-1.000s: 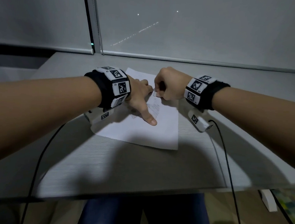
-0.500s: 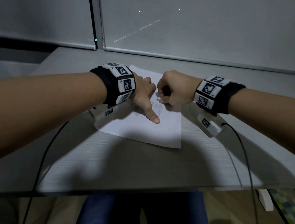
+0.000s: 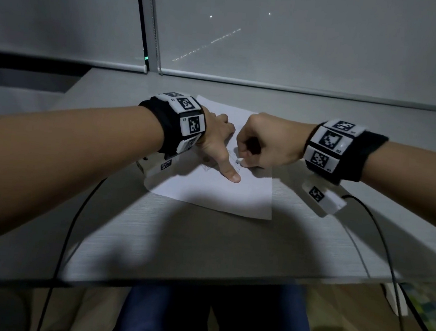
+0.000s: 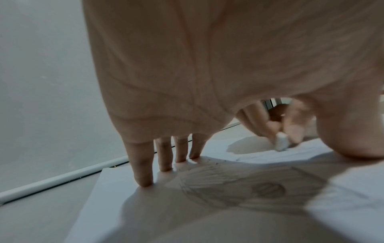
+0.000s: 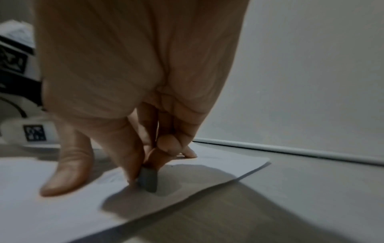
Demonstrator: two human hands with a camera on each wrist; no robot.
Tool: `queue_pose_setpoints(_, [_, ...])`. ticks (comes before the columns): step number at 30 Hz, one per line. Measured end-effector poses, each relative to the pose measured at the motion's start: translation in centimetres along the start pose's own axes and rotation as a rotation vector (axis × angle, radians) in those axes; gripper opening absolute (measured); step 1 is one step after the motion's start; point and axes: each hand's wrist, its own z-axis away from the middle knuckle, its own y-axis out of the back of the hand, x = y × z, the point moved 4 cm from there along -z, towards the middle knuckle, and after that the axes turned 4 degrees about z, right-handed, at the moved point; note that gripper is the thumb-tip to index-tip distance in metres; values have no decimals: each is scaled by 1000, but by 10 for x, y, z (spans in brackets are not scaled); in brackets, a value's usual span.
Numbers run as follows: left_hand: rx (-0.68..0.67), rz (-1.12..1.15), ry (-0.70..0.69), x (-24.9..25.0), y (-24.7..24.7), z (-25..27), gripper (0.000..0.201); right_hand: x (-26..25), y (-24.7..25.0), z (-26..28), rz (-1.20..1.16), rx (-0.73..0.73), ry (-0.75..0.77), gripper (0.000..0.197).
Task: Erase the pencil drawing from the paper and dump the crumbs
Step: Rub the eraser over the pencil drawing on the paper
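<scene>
A white sheet of paper (image 3: pixel 217 194) lies on the grey desk, with a pencil drawing (image 4: pixel 249 187) in its middle. My left hand (image 3: pixel 217 144) presses flat on the sheet, fingers spread straight and thumb stretched toward me, holding it down. My right hand (image 3: pixel 262 145) pinches a small white eraser (image 3: pixel 238 162) between thumb and fingers. The eraser (image 5: pixel 148 180) tip touches the paper just right of the left thumb (image 5: pixel 66 166). In the left wrist view the eraser (image 4: pixel 281 143) shows beyond the palm, and tiny dark crumbs (image 4: pixel 216 162) dot the sheet near the fingertips.
The grey desk (image 3: pixel 205 248) runs back to a window blind with a white bottom rail (image 3: pixel 296 85). Black cables (image 3: pixel 74 222) hang from both wrist units over the desk's near edge. My legs in dark blue trousers (image 3: pixel 199 318) show under the desk.
The right hand with the eraser has slid toward me along the paper, closer to the left thumb. The left hand stays pressed on the sheet.
</scene>
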Motion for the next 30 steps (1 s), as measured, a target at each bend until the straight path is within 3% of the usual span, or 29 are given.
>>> queue_pose_setpoints(6, [-21, -14, -5, 3, -1, 1, 164, 16, 7, -15, 48, 85, -90, 12])
queue_pose_setpoints(9, [-15, -9, 4, 3, -1, 1, 160, 9, 4, -10, 94, 99, -63, 16])
queue_pose_setpoints(13, [-1, 3, 3, -1, 0, -2, 137, -3, -1, 3, 46, 16, 19, 17])
queue_pose_setpoints(19, [-25, -10, -9, 1, -2, 1, 165, 17, 7, -13, 60, 92, -58, 16])
queue_pose_setpoints(27, [-11, -17, -18, 1, -1, -1, 159, 1, 3, 6, 2, -29, 50, 13])
queue_pose_setpoints(30, [-29, -28, -15, 1, 0, 2, 156, 25, 16, -4, -101, 91, -60, 2])
